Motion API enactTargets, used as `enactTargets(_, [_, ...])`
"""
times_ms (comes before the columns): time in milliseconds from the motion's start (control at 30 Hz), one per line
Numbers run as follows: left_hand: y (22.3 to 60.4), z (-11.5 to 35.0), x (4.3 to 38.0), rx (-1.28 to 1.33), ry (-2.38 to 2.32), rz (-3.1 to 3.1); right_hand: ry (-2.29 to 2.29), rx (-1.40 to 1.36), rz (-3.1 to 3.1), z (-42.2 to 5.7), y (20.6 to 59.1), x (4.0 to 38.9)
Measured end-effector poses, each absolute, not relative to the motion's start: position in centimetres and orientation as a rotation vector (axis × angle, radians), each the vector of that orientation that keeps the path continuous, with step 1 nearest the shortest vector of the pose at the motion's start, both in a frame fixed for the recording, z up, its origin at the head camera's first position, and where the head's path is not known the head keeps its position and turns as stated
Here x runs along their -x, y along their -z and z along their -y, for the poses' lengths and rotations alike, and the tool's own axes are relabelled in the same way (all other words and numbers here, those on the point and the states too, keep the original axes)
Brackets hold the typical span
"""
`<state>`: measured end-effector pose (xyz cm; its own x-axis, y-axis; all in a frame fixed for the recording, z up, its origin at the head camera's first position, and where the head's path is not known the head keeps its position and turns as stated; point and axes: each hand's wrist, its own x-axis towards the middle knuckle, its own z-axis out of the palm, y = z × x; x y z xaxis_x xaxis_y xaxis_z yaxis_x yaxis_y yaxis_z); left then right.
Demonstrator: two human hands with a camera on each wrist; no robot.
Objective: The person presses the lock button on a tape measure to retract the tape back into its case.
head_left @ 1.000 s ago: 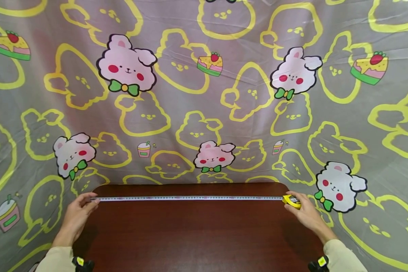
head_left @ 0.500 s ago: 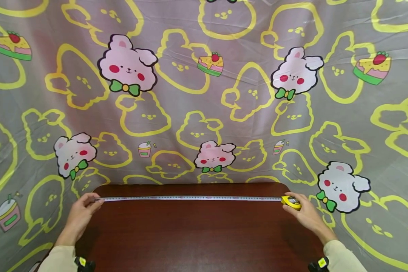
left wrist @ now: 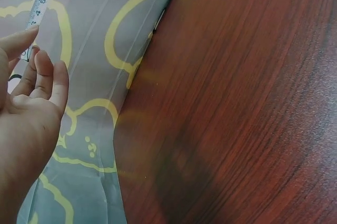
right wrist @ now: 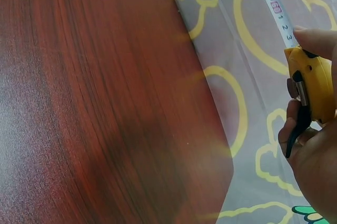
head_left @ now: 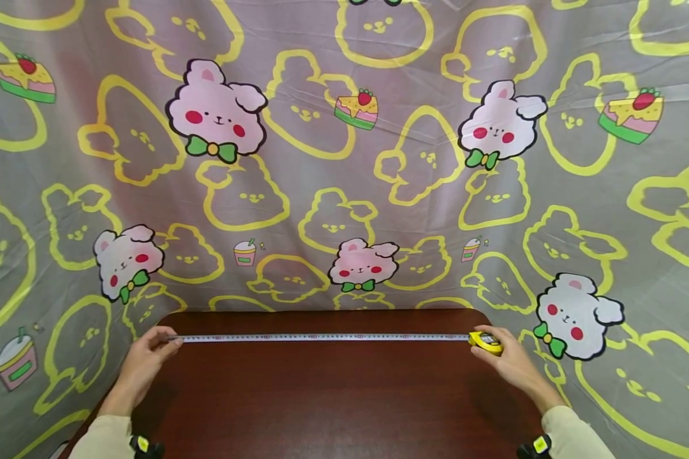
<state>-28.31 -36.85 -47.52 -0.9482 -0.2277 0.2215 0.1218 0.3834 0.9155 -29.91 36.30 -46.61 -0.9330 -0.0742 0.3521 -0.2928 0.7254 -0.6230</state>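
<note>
A white tape measure blade (head_left: 321,338) stretches straight between my two hands, above the far part of the brown table. My left hand (head_left: 145,363) pinches the blade's free end between thumb and fingertips; in the left wrist view the low numbers show just beyond the thumb (left wrist: 21,42). My right hand (head_left: 513,363) grips the yellow tape measure case (head_left: 485,343) at the other end. The right wrist view shows the case (right wrist: 316,84) with a black strap hanging from it, and the blade leaving its mouth just past a red-marked number.
The dark wood-grain table (head_left: 333,395) lies below the hands, with rounded far corners. A grey curtain (head_left: 298,172) printed with rabbits and yellow outlines hangs behind it and along both sides. Each wrist wears a small black device (head_left: 143,446).
My left hand has moved to the right with the blade's end, and my right hand slightly to the left with the case. The stretch of blade between them looks shorter.
</note>
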Motion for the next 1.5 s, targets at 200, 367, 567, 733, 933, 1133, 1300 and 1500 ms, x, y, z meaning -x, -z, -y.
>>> enactTargets(200, [47.7,36.6,28.5,-0.076,1.597,2.338,-1.029,-0.294,2.633,-36.0,46.4,30.0])
enactTargets(367, [47.7,36.3,28.3,-0.031,1.606,2.317,-1.008,-0.321,2.628,-35.6,46.5,30.2])
enactTargets(567, [47.8,35.8,28.3,-0.002,1.547,2.292,-0.997,-0.335,2.628,-35.3,46.8,30.5])
enactTargets(733, [47.8,35.4,28.4,-0.008,1.507,2.307,-1.001,-0.320,2.645,-35.0,46.9,30.3])
enactTargets(933, [47.8,34.9,28.4,0.012,1.474,2.325,-1.007,-0.334,2.641,-34.4,46.8,30.3])
enactTargets(1133, [48.0,34.3,28.5,0.027,1.444,2.339,-0.986,-0.353,2.631,-33.9,46.8,30.5])
enactTargets(1300, [48.2,33.7,28.7,0.040,1.447,2.339,-0.997,-0.375,2.626,-33.6,46.8,30.6])
enactTargets(1500, [48.5,32.9,28.8,0.035,1.482,2.334,-1.002,-0.391,2.624,-33.2,47.2,30.6])
